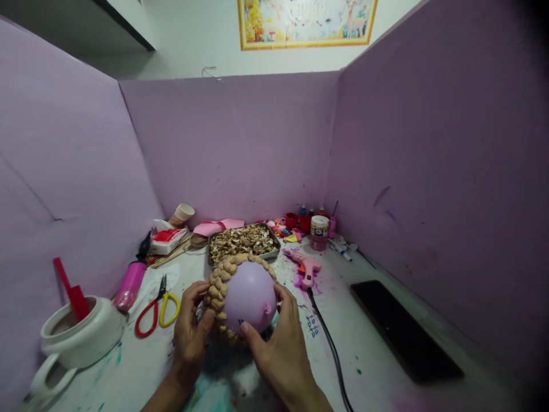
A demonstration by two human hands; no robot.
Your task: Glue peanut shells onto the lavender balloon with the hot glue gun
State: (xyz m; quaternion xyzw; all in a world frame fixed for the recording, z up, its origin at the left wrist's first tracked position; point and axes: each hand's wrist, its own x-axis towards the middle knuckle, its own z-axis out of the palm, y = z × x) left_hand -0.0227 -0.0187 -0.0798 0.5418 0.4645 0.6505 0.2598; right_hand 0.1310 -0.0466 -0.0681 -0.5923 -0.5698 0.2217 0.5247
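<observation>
Between my two hands is a round purple balloon, its knot facing right and toward me. Tan nutshells, like peanut or walnut shells, cover its left side and run along its top edge. My left hand is curled against the shell-covered left side. On the right, my right hand grips the bare balloon, thumb near the lower front and fingers at the far right edge. Behind the balloon stands a metal tray heaped with broken shells. A pink glue gun lies to the right, its black cord running toward me.
Red-and-yellow scissors and a white pot with a red tool are on the left, near a pink balloon pump. A black phone or tablet lies on the right. Purple panels enclose the table.
</observation>
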